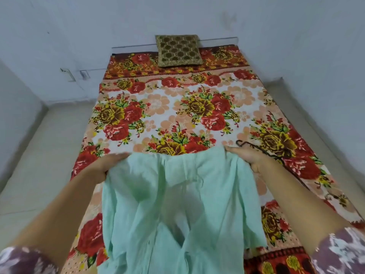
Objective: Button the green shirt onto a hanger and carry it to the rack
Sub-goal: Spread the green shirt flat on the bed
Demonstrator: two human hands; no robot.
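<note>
Hands meet the green shirt [177, 204] at its upper edge, one at each end. The pale mint cloth hangs from them in loose folds down the middle of the frame to the bottom edge, over the near end of the bed. The left hand [110, 163], left of centre, grips the shirt's upper left corner; its fingers run along the top edge toward the centre and are blurred, and the thumb is hidden behind the cloth. The right hand [249, 157], right of centre, grasps the upper right corner, its fingers pointing inward over the edge. Both forearms come in bare from the lower corners, each ending in a sleeve [339, 252] printed in mauve and white. Just behind the right hand a black hanger [272, 154] lies on the bedspread [158, 115]. Its hook shows above the knuckles and its body runs off to the right, partly hidden by the hand. The bedspread, with red and yellow roses on a cream and peach ground, covers the bed from the bottom of the frame up to the top centre. At its far end, top centre, a gold-patterned cushion [178, 50] stands against the pale wall [296, 36]. Beige floor [39, 155] shows at the left of the frame.
</note>
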